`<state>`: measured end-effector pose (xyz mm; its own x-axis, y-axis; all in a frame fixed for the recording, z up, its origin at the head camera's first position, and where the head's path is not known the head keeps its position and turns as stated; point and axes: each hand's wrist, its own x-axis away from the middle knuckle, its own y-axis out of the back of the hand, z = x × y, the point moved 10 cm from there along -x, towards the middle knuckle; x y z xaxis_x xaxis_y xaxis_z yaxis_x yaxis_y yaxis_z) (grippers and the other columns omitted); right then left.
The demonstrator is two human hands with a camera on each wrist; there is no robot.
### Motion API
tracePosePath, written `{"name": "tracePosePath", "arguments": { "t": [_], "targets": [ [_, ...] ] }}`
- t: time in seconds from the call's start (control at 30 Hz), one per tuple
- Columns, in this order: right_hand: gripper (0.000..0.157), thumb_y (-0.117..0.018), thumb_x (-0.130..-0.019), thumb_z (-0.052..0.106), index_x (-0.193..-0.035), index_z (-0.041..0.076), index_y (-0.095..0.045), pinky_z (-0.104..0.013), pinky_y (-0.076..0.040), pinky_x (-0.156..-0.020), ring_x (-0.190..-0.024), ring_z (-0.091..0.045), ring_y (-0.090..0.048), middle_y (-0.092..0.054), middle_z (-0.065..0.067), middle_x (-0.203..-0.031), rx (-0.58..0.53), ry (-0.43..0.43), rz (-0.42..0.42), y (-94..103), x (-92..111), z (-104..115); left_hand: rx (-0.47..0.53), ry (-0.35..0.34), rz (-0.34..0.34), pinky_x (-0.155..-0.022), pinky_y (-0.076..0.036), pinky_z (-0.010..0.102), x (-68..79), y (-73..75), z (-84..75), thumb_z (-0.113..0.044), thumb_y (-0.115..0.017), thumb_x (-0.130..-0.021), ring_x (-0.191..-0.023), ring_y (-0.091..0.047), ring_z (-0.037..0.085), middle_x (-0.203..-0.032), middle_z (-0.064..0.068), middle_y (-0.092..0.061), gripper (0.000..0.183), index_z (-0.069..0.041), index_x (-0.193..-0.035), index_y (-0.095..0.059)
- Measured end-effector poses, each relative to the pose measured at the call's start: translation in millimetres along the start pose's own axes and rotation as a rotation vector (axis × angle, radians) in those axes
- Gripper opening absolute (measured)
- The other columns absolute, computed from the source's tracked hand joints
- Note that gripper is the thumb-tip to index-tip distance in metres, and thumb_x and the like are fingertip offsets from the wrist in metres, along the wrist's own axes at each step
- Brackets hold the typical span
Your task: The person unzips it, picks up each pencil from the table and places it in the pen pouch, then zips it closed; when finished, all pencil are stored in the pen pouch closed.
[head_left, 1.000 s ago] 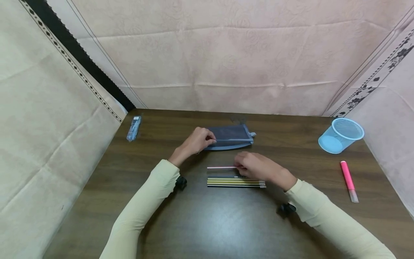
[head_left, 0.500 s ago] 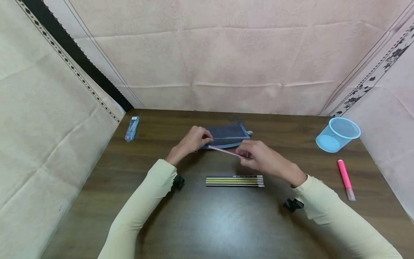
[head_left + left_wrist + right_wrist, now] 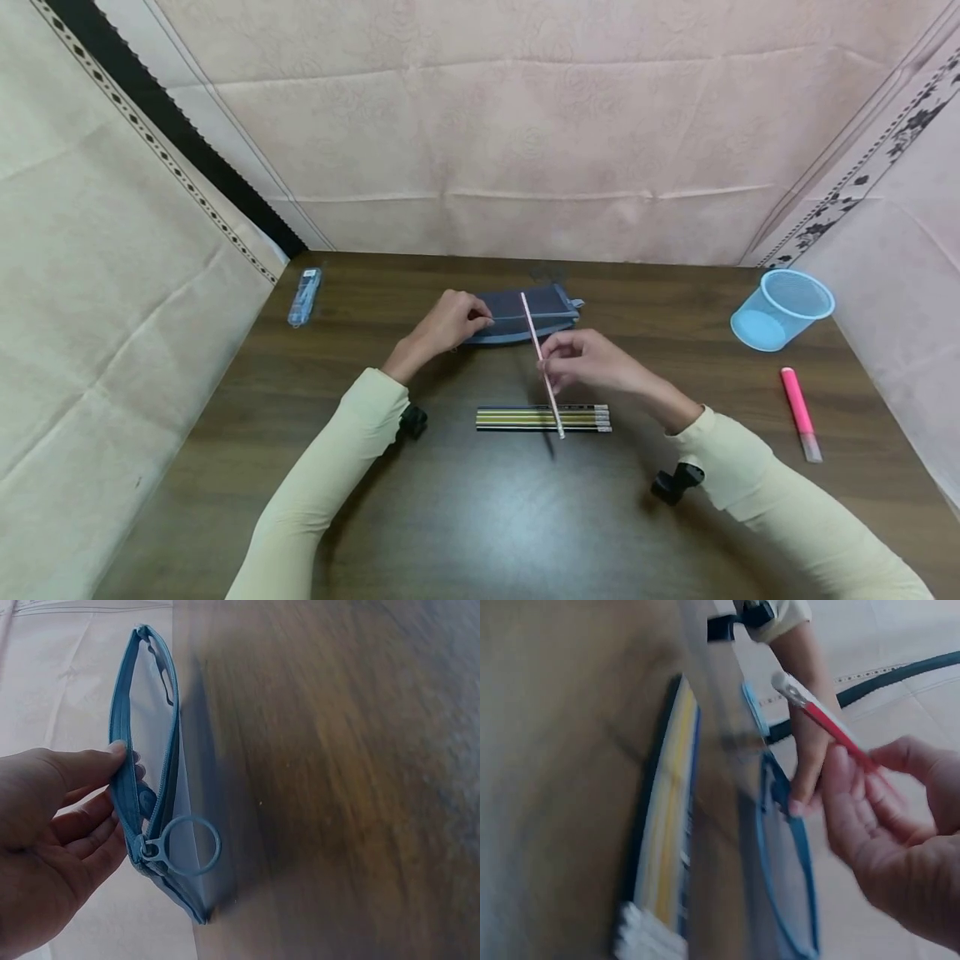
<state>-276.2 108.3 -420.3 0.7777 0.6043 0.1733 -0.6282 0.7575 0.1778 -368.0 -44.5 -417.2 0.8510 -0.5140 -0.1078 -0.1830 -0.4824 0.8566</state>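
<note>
My left hand [image 3: 452, 321] pinches the edge of a blue zippered pencil pouch [image 3: 506, 335]. In the left wrist view the pouch's zipper [image 3: 171, 739] is undone and its mouth gapes, with a ring pull [image 3: 219, 844] hanging at the near end. Between the thumb and fingers of my right hand [image 3: 592, 358] is a pink pencil [image 3: 529, 322], raised over the table and pointing away toward the pouch. Its white eraser [image 3: 783, 682] end shows in the right wrist view. Several pencils [image 3: 498, 418] in gold and dark colours lie side by side below.
At the right stands a light blue plastic cup [image 3: 772, 321], tilted-looking in this view, with a pink marker [image 3: 798, 404] lying in front. A small blue packaged item [image 3: 305, 297] lies at the table's back left. Pale cloth [image 3: 480, 150] hangs behind the table.
My right hand has lifted the pink pencil from beside the other pencils and swung it from lying sideways to pointing away from me. The left hand stays on the pouch.
</note>
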Motion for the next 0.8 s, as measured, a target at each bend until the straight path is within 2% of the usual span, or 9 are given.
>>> {"name": "tracePosePath", "arguments": {
  "t": [0.1, 0.17, 0.33, 0.5, 0.67, 0.8],
  "targets": [
    [0.026, -0.057, -0.094, 0.001, -0.113, -0.016, -0.055, -0.037, -0.062, -0.077, -0.079, -0.017, -0.070, -0.070, -0.010, -0.092, -0.155, -0.125, 0.041, -12.6, -2, -23, -0.004, 0.001, -0.006, -0.076, -0.060, 0.030, 0.1, -0.6, -0.5, -0.016, -0.068, -0.097, -0.083, -0.071, 0.015, -0.100, 0.010, -0.078, 0.017, -0.005, -0.103, -0.079],
    [0.029, -0.056, -0.094, 0.001, -0.116, -0.017, -0.052, -0.031, -0.062, -0.075, -0.081, -0.017, -0.070, -0.069, -0.013, -0.093, -0.219, -0.189, 0.066, -19.7, -1, -35, -0.007, 0.001, -0.009, -0.076, -0.059, 0.030, 0.0, -1.8, -1.0, -0.016, -0.068, -0.098, -0.083, -0.071, 0.015, -0.100, 0.009, -0.078, 0.017, -0.005, -0.103, -0.079],
    [0.025, -0.052, -0.100, 0.004, -0.117, -0.014, -0.055, -0.030, -0.061, -0.081, -0.085, -0.017, -0.070, -0.069, -0.012, -0.094, -0.347, -0.308, 0.073, -26.3, -2, -57, -0.003, 0.003, -0.012, -0.077, -0.059, 0.030, -0.4, -5.3, -2.0, -0.017, -0.068, -0.097, -0.085, -0.071, 0.015, -0.100, 0.009, -0.078, 0.017, -0.005, -0.103, -0.079],
    [0.018, -0.052, -0.102, 0.003, -0.114, -0.007, -0.060, -0.032, -0.060, -0.089, -0.089, -0.019, -0.073, -0.073, -0.012, -0.098, -0.577, -0.387, -0.014, -21.1, -12, -67, 0.000, 0.003, -0.018, -0.075, -0.059, 0.029, 0.0, -6.5, -3.3, -0.018, -0.069, -0.097, -0.082, -0.070, 0.014, -0.100, 0.009, -0.078, 0.017, -0.005, -0.102, -0.080],
    [0.016, -0.052, -0.102, -0.001, -0.114, -0.004, -0.062, -0.031, -0.059, -0.089, -0.091, -0.021, -0.075, -0.074, -0.016, -0.101, -0.730, -0.430, -0.117, -11.6, -22, -73, 0.001, -0.001, -0.018, -0.073, -0.058, 0.028, -1.1, -7.6, -4.3, -0.019, -0.070, -0.097, -0.081, -0.070, 0.013, -0.099, 0.008, -0.078, 0.017, -0.006, -0.102, -0.080],
    [0.027, -0.055, -0.101, -0.001, -0.128, -0.007, -0.058, -0.032, -0.058, -0.092, -0.093, -0.022, -0.075, -0.074, -0.017, -0.106, -0.810, -0.434, -0.190, -6.6, -32, -75, 0.001, 0.004, -0.022, -0.076, -0.059, 0.028, -2.4, -6.8, -5.5, -0.018, -0.071, -0.096, -0.082, -0.069, 0.013, -0.099, 0.008, -0.078, 0.016, -0.006, -0.101, -0.080]
  ]
}}
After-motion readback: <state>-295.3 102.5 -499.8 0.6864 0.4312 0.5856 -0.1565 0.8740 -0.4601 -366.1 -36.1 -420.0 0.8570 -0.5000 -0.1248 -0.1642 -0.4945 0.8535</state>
